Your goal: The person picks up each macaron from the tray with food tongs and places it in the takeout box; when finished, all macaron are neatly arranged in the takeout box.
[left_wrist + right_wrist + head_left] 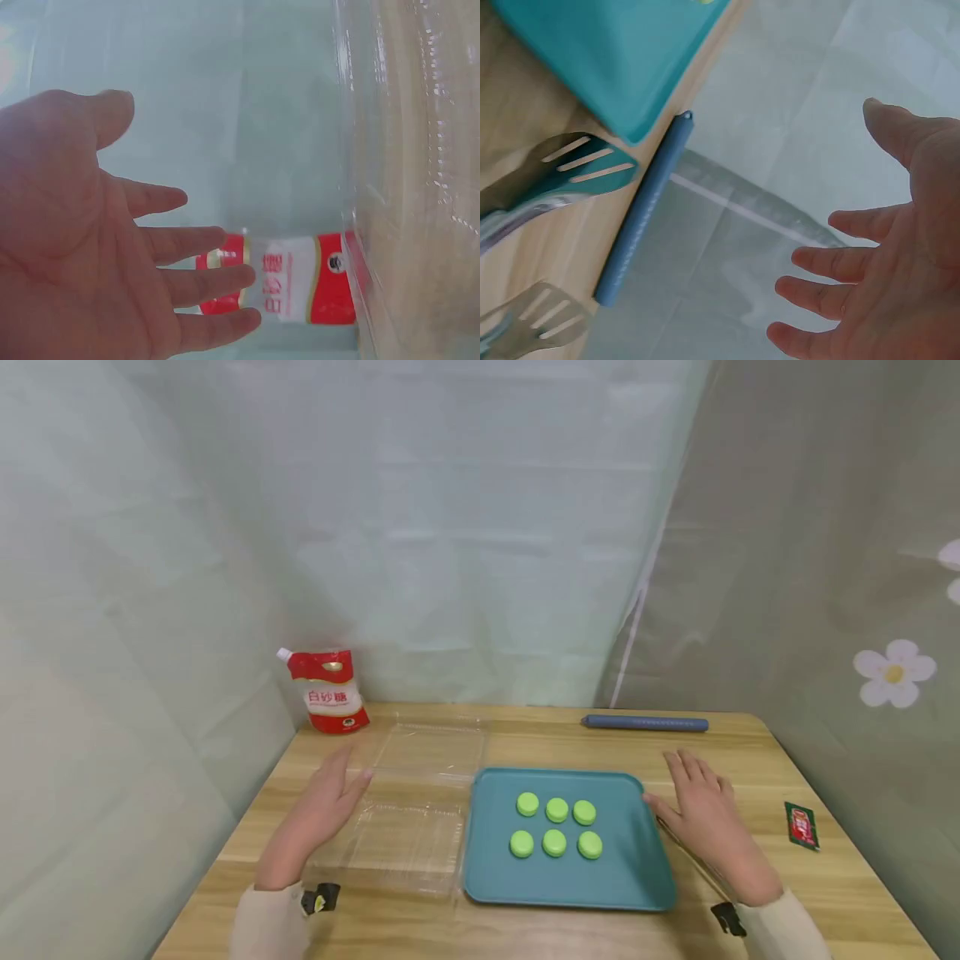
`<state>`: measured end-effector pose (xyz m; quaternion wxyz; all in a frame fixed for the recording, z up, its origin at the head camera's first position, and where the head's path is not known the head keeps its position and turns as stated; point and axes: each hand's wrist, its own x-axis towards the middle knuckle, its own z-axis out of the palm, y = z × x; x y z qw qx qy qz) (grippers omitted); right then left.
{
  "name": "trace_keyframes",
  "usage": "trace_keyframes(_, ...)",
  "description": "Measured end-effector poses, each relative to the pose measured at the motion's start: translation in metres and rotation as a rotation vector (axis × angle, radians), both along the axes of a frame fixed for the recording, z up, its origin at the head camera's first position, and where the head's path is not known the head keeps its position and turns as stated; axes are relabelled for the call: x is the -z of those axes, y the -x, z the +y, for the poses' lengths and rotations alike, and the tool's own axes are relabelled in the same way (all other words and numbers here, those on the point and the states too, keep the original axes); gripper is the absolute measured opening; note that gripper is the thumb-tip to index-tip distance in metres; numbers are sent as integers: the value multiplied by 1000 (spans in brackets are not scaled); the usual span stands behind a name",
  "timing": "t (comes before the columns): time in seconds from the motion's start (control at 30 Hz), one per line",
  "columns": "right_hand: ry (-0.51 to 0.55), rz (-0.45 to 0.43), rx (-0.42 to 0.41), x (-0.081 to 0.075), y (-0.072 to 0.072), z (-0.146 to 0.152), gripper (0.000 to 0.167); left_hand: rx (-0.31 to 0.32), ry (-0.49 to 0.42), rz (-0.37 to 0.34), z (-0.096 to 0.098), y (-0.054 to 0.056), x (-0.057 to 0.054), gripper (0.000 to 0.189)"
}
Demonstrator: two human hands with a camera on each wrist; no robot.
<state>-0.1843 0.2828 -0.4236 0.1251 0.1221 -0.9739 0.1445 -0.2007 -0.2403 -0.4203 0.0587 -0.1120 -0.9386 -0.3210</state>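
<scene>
Over the left of the table my left hand [322,810] hangs with fingers spread and nothing in it. Beside it lies an opened clear plastic box [408,843], its other half [431,747] farther back. Several small round lime-green pieces [554,843] sit in two rows on a teal tray [495,881]. My right hand [708,822], fingers extended and holding nothing, is at the tray's right edge. Slotted metal tongs [525,214] lie on the table below this hand, which mostly hides them in the head view.
A red and white sugar pouch [330,697] stands at the back left corner. Along the back edge lies a blue stick-shaped packet [645,723]. On the right is a small green and red sachet [802,826]. Hanging cloth [480,568] encloses the table's back and sides.
</scene>
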Motion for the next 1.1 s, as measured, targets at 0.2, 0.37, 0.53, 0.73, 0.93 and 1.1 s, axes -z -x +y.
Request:
trace_keyframes(0.2,66,-31,34,8,-10,9,79,-20,-42,-5,-16,-9,7,64)
trace_keyframes(0.37,116,-104,52,17,-18,18,84,-38,-39,-13,-25,-16,13,63)
trace_keyframes(0.53,111,-129,92,26,-26,27,87,-56,-36,-46,-33,-20,19,64)
trace_keyframes(0.73,93,-180,159,37,-32,37,90,-82,-33,-64,-41,-24,27,61)
trace_keyframes(0.93,85,-251,248,46,-39,51,93,-88,-57,-71,-51,-27,34,58)
trace_keyframes(1.1,81,-312,285,51,-47,60,98,-111,-81,-105,-59,-28,40,57)
